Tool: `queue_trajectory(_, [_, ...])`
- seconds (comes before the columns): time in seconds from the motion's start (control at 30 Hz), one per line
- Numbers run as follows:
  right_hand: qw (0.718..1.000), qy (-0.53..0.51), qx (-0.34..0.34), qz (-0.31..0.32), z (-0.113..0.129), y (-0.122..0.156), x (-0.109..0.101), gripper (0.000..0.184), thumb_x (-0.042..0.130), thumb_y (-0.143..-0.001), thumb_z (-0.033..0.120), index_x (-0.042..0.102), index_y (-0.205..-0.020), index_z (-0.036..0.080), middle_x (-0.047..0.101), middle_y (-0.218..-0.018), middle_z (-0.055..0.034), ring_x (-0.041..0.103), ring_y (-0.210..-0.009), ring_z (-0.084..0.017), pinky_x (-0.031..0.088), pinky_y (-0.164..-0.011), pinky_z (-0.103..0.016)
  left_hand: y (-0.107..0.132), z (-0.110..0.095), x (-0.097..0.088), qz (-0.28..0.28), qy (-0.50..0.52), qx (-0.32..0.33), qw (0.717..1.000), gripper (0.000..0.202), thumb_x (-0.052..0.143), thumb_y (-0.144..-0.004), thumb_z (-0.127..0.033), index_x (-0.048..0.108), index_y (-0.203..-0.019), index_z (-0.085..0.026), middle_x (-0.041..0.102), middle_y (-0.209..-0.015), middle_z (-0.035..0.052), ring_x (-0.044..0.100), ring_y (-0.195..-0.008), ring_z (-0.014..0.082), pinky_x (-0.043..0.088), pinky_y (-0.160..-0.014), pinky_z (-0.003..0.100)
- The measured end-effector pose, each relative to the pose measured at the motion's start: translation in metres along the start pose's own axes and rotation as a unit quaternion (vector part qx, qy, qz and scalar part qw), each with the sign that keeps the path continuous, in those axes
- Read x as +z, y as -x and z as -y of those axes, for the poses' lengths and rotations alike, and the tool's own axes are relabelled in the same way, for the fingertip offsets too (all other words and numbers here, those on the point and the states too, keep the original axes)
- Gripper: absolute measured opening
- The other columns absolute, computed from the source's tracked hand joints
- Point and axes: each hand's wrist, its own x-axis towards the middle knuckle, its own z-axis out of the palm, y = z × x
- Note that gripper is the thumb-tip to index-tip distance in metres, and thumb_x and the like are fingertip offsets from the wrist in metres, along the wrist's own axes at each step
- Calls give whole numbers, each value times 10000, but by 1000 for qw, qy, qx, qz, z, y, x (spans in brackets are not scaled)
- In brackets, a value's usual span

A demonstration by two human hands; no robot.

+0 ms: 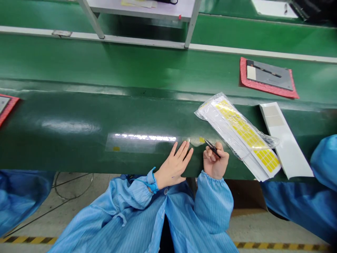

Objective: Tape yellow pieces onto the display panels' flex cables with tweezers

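Head view: a person in blue at a green bench, both hands over its near edge.
Left hand: palm down, fingers straight and slightly fanned, gripping nothing; fingertips at the strip's right end.
Right hand: fingers curled narrow around black tweezers, points aimed up and left.
Strip: clear, flat on the bench, running left from the left hand; glare along its upper edge.
Left tab: yellow, at the strip's lower left corner.
Right tab: yellow, at the tweezers' tips; whether they pinch it, cannot tell.
Label sheet: yellow labels, in a clear bag right of the tweezers.
White tray: just beyond the bag, slanted.
Pink foam: farther back, under a grey panel with a pen.
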Motion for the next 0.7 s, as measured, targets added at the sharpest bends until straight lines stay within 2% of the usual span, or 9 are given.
queue_trajectory(0.27, [1000, -2, 4, -1, 0, 1, 1, 323, 621, -632, 235, 301, -668, 202, 479, -449, 48, 203, -394, -39, 254, -379, -91, -5, -2, 3, 1, 16, -6, 1000, 1180, 756, -732, -561, 123, -1547, 10, 25, -1593, 355, -54, -1505, 427, -15, -1197, 634])
queue_trajectory(0.43, [1000, 0, -2, 7, 0, 1, 0, 332, 629, -652, 249, 301, -666, 199, 465, -450, 57, 214, -384, -33, 284, -392, -90, -8, -3, 1, 12, 30, -4, 999, 1167, 752, -728, -531, 102, -1564, -40, 10, -1604, 329, -61, -1502, 433, -4, -1184, 660])
queue_trajectory(0.53, [1000, 5, 0, 13, 0, 1, -1, 322, 639, -647, 257, 323, -671, 200, 470, -456, 59, 217, -383, -31, 281, -391, -87, -8, -2, 0, 8, 37, -1, 999, 1151, 755, -727, -515, 115, -1568, -57, 9, -1611, 315, -58, -1503, 432, 1, -1183, 663])
queue_trajectory(0.7, [1000, 5, -1, 8, 0, 1, 1, 294, 630, -645, 247, 341, -670, 204, 471, -449, 54, 205, -383, -34, 276, -386, -93, -7, -2, 2, -3, 52, 5, 999, 1150, 787, -710, -497, 153, -1565, -62, 35, -1600, 343, -56, -1501, 436, 1, -1180, 666])
